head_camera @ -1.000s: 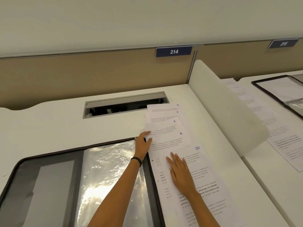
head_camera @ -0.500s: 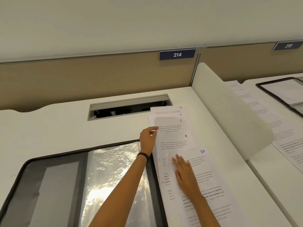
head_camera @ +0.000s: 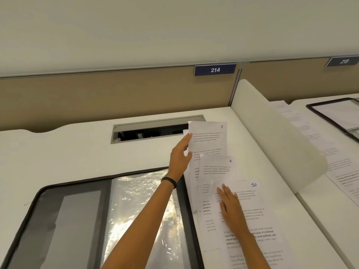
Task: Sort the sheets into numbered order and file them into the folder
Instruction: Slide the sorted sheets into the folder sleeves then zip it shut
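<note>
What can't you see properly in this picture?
Head view:
- Sheets under the white paper sheet marked 6: their numbers are hidden by it.
- Printed text on the white paper sheet marked 10: too small, partly under the right hand.
- Black zip folder with clear sleeves: cut off by the bottom edge.

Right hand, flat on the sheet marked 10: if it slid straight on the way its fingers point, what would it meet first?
Probably the white printed sheet marked 8, lying just beyond the right hand's fingertips; past it is the white sheet marked 6 that the left hand grips.
</note>
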